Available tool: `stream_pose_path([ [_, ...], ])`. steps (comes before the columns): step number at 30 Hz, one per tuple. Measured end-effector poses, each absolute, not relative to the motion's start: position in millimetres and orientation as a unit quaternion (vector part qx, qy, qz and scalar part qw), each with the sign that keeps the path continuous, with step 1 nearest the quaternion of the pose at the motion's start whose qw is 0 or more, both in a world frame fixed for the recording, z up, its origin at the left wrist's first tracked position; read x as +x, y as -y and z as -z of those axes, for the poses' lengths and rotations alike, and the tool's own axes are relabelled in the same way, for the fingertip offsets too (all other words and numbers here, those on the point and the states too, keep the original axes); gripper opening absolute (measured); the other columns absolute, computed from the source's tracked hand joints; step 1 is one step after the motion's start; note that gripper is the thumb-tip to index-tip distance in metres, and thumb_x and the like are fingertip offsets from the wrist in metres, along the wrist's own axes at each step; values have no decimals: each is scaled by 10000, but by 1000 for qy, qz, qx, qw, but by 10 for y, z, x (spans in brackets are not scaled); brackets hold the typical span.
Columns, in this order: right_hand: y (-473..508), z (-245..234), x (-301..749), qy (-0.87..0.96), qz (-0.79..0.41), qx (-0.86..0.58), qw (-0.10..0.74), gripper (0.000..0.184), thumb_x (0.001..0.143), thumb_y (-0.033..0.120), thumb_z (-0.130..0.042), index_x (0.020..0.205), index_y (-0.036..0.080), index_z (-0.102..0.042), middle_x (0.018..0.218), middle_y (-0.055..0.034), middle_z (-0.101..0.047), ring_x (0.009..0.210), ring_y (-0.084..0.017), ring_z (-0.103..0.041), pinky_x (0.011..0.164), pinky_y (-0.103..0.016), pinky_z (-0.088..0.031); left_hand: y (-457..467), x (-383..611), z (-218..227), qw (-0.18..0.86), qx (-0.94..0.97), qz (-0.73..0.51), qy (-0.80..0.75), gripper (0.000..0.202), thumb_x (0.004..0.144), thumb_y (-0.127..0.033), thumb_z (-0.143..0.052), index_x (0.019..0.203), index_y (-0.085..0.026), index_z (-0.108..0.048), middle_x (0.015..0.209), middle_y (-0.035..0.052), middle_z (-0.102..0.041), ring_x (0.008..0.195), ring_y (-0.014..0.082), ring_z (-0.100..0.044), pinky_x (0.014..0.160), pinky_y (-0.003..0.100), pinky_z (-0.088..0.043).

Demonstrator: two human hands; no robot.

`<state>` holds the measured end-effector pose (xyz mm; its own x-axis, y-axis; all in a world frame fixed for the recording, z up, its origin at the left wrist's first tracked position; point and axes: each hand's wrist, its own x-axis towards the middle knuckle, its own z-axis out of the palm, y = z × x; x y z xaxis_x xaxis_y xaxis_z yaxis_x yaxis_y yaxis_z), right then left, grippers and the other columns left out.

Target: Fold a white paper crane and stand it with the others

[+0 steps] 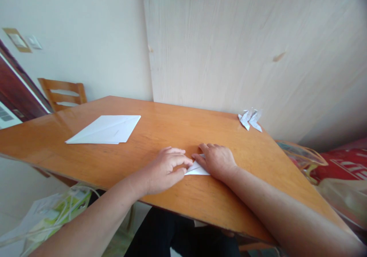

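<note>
A small folded piece of white paper (197,169) lies on the wooden table in front of me, its pointed left end showing. My right hand (218,159) rests flat over the paper's right part and hides it, fingers stretched out. Close to the paper's left tip is my left hand (170,169), with thumb and fingers apart. Its fingertips reach the paper's edge; whether they touch it I cannot tell.
A stack of white paper sheets (106,129) lies on the table (172,123) at the left. Folded paper pieces (250,119) sit by the wall at the far right corner. Beyond stand a wooden chair (64,90) and, at the right, red bags (344,163). A plastic bag (63,207) hangs lower left.
</note>
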<state>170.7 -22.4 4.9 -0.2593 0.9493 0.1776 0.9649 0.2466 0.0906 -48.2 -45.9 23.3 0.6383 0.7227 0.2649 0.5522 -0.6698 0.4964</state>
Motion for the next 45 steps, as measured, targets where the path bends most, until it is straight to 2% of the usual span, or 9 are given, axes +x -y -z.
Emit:
stream_pose_path([
  [2, 223, -43, 1712, 790, 86, -605, 48, 485, 1001, 598, -386, 1115, 210, -655, 1018, -108, -742, 933, -279, -699, 741, -343, -476, 333, -462, -267, 204, 864, -245, -390, 241, 953, -259, -524, 1063, -287, -737, 1097, 14, -726, 1064, 203, -638, 961, 339, -459],
  [5, 219, -35, 1719, 792, 86, -603, 55, 485, 1005, 600, -364, 1101, 223, -654, 1011, -97, -744, 907, -277, -701, 716, -339, -467, 121, -392, -270, 225, 861, -239, -388, 198, 929, -273, -548, 966, -247, -741, 991, 8, -723, 949, 182, -644, 874, 301, -479],
  [9, 215, -29, 1721, 789, 79, -607, 50, 405, 1007, 543, -403, 1072, 224, -644, 1011, -94, -744, 900, -259, -702, 720, -324, -453, -132, -261, -221, 253, 887, -156, -353, 121, 843, -214, -615, 865, -201, -734, 880, 12, -704, 860, 163, -633, 780, 259, -469],
  [15, 205, -20, 1716, 789, 80, -607, 57, 352, 1005, 507, -432, 1168, 244, -599, 1000, -77, -747, 895, -254, -704, 712, -322, -446, -340, -186, -125, 267, 882, -100, -376, 168, 809, -364, -662, 784, -202, -696, 772, -9, -689, 684, 148, -598, 594, 249, -396],
  [21, 191, 1, 1722, 789, 90, -605, 58, 392, 998, 542, -443, 1189, 235, -594, 971, -73, -749, 888, -268, -710, 693, -330, -447, -270, -197, -121, 210, 885, -95, -405, 290, 788, -505, -713, 737, -222, -677, 756, -21, -694, 732, 171, -600, 697, 301, -368],
  [29, 199, 4, 1739, 793, 94, -599, 59, 391, 1000, 502, -464, 1242, 224, -593, 1002, -78, -752, 895, -260, -712, 703, -329, -456, -178, -259, -171, 203, 900, -111, -371, 178, 777, -403, -748, 767, -239, -679, 824, -30, -686, 838, 188, -588, 780, 326, -361],
  [33, 201, 9, 1749, 793, 87, -601, 58, 384, 998, 470, -481, 1270, 220, -587, 1013, -87, -755, 900, -251, -713, 710, -317, -459, -167, -263, -158, 206, 907, -132, -342, 57, 794, -281, -694, 845, -262, -710, 859, -27, -670, 853, 180, -587, 799, 331, -378],
  [38, 184, 16, 1751, 792, 76, -602, 59, 352, 1027, 411, -431, 1293, 230, -572, 998, -70, -761, 895, -246, -719, 723, -323, -469, -187, -264, -135, 209, 911, -149, -324, 166, 846, -194, -585, 865, -274, -729, 916, -15, -674, 898, 186, -587, 840, 345, -394],
  [45, 156, 29, 1764, 791, 51, -606, 66, 361, 1043, 322, -398, 1350, 189, -536, 1056, -99, -760, 961, -232, -718, 795, -323, -485, -182, -254, -96, 182, 926, -139, -301, 169, 831, -222, -643, 936, -301, -750, 965, 3, -666, 941, 216, -581, 863, 377, -392],
])
